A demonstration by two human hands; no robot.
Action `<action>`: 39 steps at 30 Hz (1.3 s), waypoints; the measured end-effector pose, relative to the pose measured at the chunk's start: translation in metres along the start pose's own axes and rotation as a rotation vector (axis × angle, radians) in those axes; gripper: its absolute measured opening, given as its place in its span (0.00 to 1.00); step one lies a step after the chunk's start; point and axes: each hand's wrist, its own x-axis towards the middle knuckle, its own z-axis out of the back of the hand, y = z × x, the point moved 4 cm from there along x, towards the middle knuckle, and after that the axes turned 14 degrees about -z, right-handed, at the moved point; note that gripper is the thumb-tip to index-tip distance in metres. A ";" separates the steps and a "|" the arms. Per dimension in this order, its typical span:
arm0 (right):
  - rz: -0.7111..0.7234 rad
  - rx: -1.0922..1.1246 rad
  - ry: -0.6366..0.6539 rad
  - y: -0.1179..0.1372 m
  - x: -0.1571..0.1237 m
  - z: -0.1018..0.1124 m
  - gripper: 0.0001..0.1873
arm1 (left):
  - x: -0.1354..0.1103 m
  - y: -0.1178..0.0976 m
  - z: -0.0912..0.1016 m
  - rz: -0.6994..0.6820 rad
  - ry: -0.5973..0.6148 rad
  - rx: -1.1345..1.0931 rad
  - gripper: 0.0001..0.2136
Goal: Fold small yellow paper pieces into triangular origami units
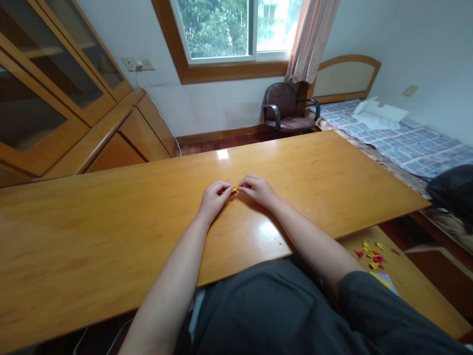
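Observation:
My left hand (213,197) and my right hand (259,189) meet over the middle of a long wooden table (92,222). Both pinch a small yellow piece of folded paper (235,188) between their fingertips, just above the tabletop. The fingers of each hand are curled and pressed together on the paper. Most of the paper is hidden by my fingers.
A lower wooden surface (414,286) at the right carries several small red and yellow folded paper pieces (371,254) and a yellow sheet. Behind the table stand a dark office chair (286,108), a bed (406,143) and wooden cabinets (66,98) at the left.

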 end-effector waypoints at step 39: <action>-0.261 0.258 -0.073 -0.019 0.002 0.003 0.15 | -0.001 0.003 0.004 0.023 -0.015 -0.010 0.14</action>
